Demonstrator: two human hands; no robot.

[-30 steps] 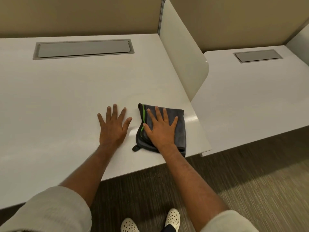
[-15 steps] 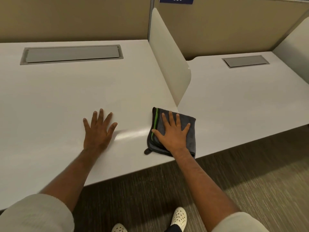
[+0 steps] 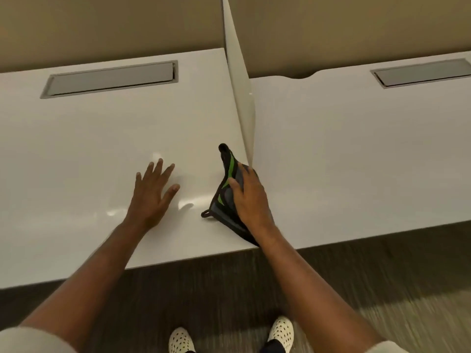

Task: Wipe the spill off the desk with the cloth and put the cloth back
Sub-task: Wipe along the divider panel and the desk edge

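A dark grey cloth [image 3: 224, 197] with a green stripe lies bunched at the right front corner of the white desk [image 3: 102, 138]. My right hand [image 3: 251, 197] grips the cloth from above; one cloth corner sticks up toward the divider. My left hand [image 3: 153, 192] rests flat on the desk to the left of the cloth, fingers spread, holding nothing. A few glossy patches [image 3: 187, 203] shine on the desk between and around the hands. I cannot tell whether they are liquid or reflections.
An upright white divider [image 3: 242, 93] separates this desk from a second white desk [image 3: 356, 149] on the right. Each desk has a grey cable hatch [image 3: 112, 79] near the back wall. Carpet [image 3: 356, 276] and my shoes lie below the front edge.
My right hand went from lying flat on the folded cloth to gathering it, so the cloth is now crumpled with one corner raised. The view has swung left; my left hand stays flat.
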